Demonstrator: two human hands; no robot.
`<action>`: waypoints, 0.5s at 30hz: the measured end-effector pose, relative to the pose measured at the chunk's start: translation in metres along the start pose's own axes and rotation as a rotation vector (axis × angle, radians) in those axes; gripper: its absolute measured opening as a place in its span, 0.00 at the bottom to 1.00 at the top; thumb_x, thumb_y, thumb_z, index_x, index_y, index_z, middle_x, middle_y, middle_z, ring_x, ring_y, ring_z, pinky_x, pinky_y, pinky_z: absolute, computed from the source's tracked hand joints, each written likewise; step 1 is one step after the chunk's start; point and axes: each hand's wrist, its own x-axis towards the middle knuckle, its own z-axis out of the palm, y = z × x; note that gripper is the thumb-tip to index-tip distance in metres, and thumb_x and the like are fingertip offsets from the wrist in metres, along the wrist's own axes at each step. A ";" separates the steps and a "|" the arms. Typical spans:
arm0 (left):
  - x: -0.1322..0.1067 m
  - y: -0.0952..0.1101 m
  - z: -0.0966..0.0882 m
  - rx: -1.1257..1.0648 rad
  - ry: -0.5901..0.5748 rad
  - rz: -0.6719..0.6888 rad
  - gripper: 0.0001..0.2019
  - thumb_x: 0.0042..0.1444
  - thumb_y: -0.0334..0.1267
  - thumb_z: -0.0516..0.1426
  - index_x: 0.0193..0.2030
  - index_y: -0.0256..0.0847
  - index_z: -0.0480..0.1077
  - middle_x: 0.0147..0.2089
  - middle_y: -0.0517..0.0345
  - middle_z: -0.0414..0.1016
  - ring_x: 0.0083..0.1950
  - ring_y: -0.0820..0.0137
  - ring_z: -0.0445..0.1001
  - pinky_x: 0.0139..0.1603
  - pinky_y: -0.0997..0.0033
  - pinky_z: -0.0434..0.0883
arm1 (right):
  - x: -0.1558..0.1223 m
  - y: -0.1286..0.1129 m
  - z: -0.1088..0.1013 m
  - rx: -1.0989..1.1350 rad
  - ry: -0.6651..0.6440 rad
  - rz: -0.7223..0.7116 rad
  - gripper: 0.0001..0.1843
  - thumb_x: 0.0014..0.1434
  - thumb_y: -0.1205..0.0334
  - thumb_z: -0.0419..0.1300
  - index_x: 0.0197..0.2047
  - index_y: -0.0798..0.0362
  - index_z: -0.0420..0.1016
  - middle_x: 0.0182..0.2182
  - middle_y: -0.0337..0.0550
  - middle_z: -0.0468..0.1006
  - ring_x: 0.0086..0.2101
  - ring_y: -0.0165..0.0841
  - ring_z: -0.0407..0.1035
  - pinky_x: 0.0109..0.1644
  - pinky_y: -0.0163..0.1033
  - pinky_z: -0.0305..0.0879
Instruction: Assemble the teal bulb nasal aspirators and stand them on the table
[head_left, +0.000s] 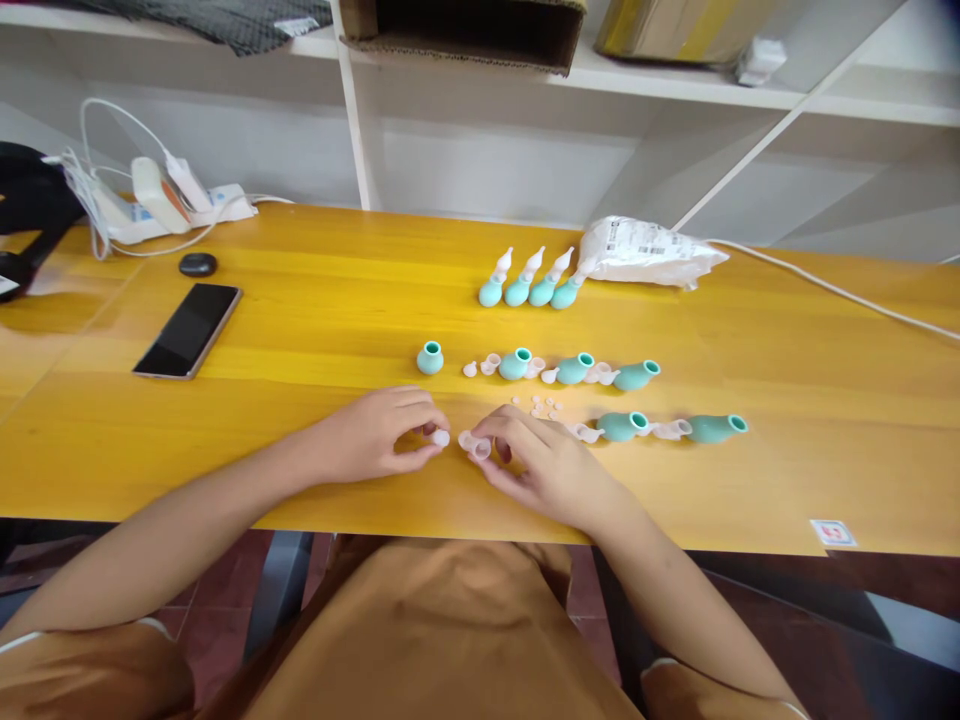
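Note:
My left hand (379,435) pinches a small white round piece (441,438) at its fingertips, just above the yellow table (315,330). My right hand (536,460) pinches a clear silicone tip (475,445) facing it, a finger's width away. Beyond my hands lie several teal rubber bulbs (574,368) on their sides with clear tips (600,373) beside them, and one bulb (430,357) stands upright alone. A scatter of tiny white pieces (541,405) lies just behind my right hand. Further back, several assembled bulbs with white tips (529,280) lie in a row.
A white plastic bag (645,252) lies at the back right with a white cable (840,290) running off right. A black phone (189,328), a small dark case (198,264) and a power strip with chargers (161,200) sit at the left. White shelving (465,150) stands behind.

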 end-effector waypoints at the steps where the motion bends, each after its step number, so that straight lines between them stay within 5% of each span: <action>1: 0.000 0.001 0.000 -0.013 0.002 0.008 0.05 0.72 0.36 0.60 0.49 0.43 0.77 0.43 0.57 0.81 0.43 0.67 0.78 0.49 0.67 0.72 | 0.000 0.000 0.000 -0.002 -0.002 -0.003 0.06 0.76 0.68 0.62 0.54 0.49 0.73 0.45 0.45 0.84 0.36 0.33 0.79 0.38 0.38 0.75; 9: 0.000 0.009 0.000 -0.050 0.058 0.064 0.04 0.72 0.35 0.61 0.49 0.42 0.77 0.42 0.58 0.80 0.42 0.69 0.77 0.47 0.69 0.72 | 0.001 0.002 0.001 0.003 0.029 -0.021 0.12 0.71 0.72 0.62 0.52 0.48 0.71 0.52 0.50 0.84 0.46 0.38 0.82 0.43 0.41 0.78; 15: -0.001 0.010 -0.001 -0.043 0.091 0.130 0.03 0.73 0.35 0.62 0.49 0.41 0.78 0.42 0.57 0.81 0.43 0.69 0.78 0.48 0.70 0.73 | 0.001 0.002 0.002 -0.048 -0.002 -0.016 0.12 0.71 0.73 0.61 0.53 0.48 0.72 0.49 0.46 0.85 0.40 0.35 0.82 0.36 0.38 0.74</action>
